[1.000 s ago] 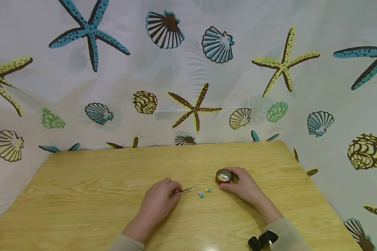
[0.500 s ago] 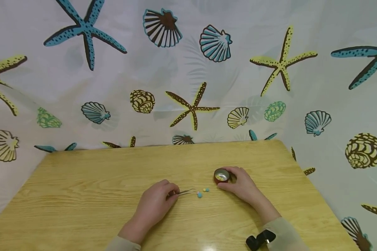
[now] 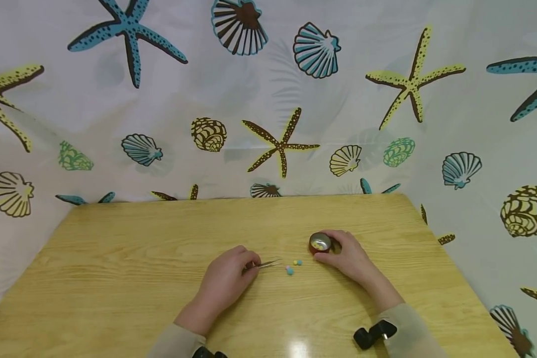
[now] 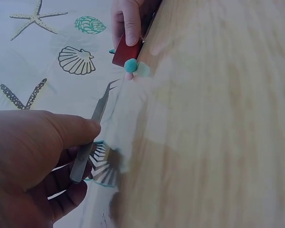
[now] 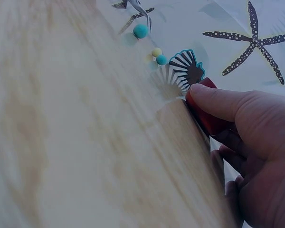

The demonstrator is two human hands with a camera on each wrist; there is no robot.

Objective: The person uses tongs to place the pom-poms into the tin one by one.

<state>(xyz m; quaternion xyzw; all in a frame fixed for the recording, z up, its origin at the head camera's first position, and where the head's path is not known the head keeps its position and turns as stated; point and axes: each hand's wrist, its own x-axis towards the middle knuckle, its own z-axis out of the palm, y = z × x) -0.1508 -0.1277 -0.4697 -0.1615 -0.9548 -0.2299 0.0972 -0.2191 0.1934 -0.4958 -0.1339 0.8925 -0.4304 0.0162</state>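
Observation:
My left hand (image 3: pixel 227 279) pinches a pair of metal tweezers (image 4: pixel 92 126) between thumb and fingers. The bent tips stand slightly apart and point right, just short of the small balls on the table. A blue ball (image 3: pixel 289 271) lies against a pink ball (image 4: pixel 129 76). Just behind them, a yellow ball (image 5: pixel 156 52) sits beside another blue ball (image 5: pixel 161 60). With thumb and fingers my right hand (image 3: pixel 346 258) grips a small round red tin (image 3: pixel 319 242), its silvery inside facing up. Small yellowish pieces show in the tin's bottom.
The wooden table (image 3: pixel 138 243) reaches back to a pale curtain (image 3: pixel 232 99) printed with starfish and shells, which also hangs at both sides. A black wrist device (image 3: pixel 376 334) is strapped at the right sleeve.
The head view has shifted slightly. Both hands, the tweezers, the tin and the balls keep nearly the same places on the table.

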